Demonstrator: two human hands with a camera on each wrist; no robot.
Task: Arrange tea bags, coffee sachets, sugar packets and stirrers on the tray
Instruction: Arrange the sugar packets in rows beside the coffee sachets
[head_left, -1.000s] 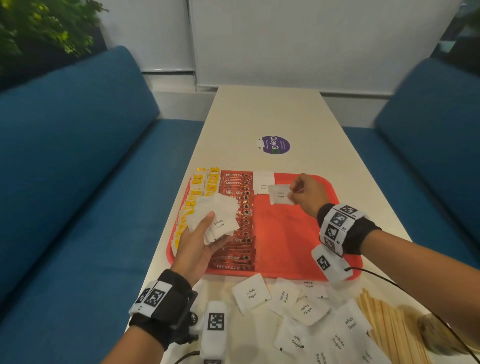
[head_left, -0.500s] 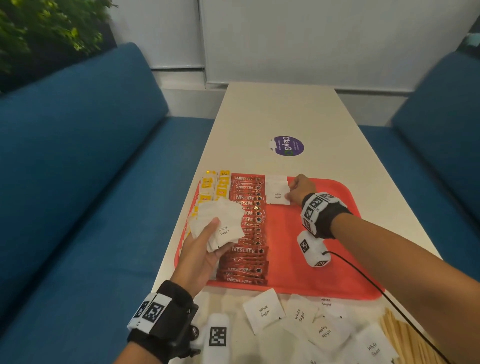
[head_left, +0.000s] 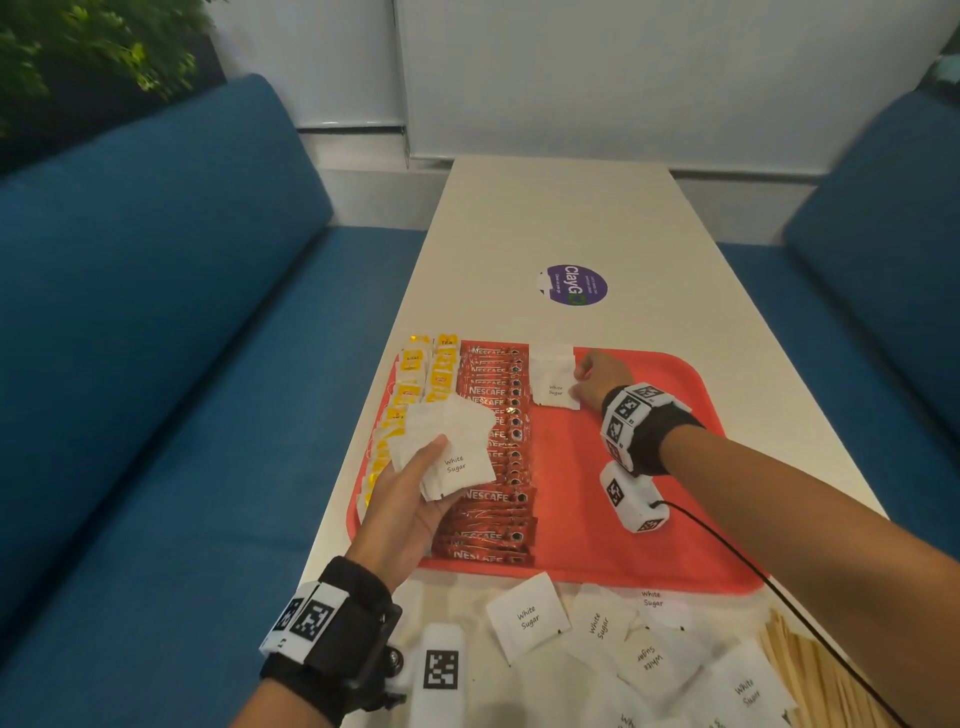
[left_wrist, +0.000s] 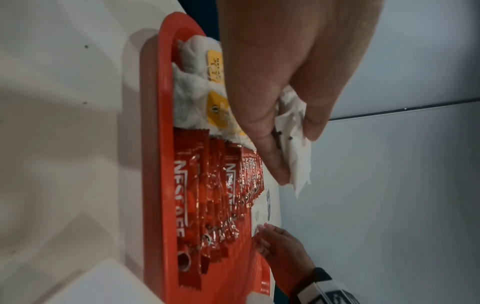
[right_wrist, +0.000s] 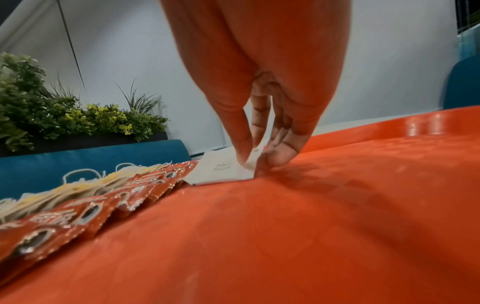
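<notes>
A red tray (head_left: 649, 545) holds a column of yellow-tagged tea bags (head_left: 415, 384) at its left edge. Beside them runs a row of red Nescafe sachets (head_left: 493, 441). My left hand (head_left: 410, 499) grips a fanned stack of white sugar packets (head_left: 457, 452) above the sachets, thumb on top. At the tray's far end my right hand (head_left: 597, 382) pinches the edge of a sugar packet (head_left: 553, 389) that lies on the tray against the sachets, overlapping another packet behind it. In the right wrist view thumb and fingers (right_wrist: 244, 152) close on that packet (right_wrist: 221, 168).
Several loose sugar packets (head_left: 530, 618) lie on the table in front of the tray. Wooden stirrers (head_left: 810, 670) lie at the near right. A purple sticker (head_left: 574, 285) sits farther up the table. Blue benches flank both sides. The tray's right half is bare red.
My right hand moved away from me with the sugar packet and lowered it onto the tray beside the sachets. The left hand kept its stack and hardly moved.
</notes>
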